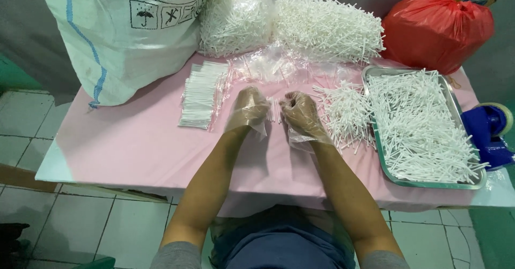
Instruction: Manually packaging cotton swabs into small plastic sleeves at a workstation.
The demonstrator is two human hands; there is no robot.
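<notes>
Table: a pink-covered table (134, 145) on a pale tiled floor (32, 124); I sit at its near edge.
Left hand: my left hand (248, 109), in a thin clear glove, curls with the grip pressed onto a small bundle of white sticks (274, 109).
Right hand: my right hand (301, 113), gloved the same, has its grip closed on the other side of that bundle, so it stands between both hands, just above the table's middle.
Doing it well: I judge the ends should be tapped level and the bundle held firm but not crushed, so no stick slides out.
Steel tray: the metal tray (424, 183) at my right is full of loose white sticks lying every way.
Loose pile: a heap of sticks (346, 113) lies just beside the tray, near my right hand.
Packets: a filled clear packet (201, 94) lies left of my hands; empty clear sleeves (268, 67) lie beyond them.
Bulk bags: two clear bags of sticks (322, 27) at the far edge, a white woven sack (123, 33) at far left, a red plastic bag (434, 27) at far right.
Tape dispenser: a blue tape dispenser (491, 132) beside the tray.
</notes>
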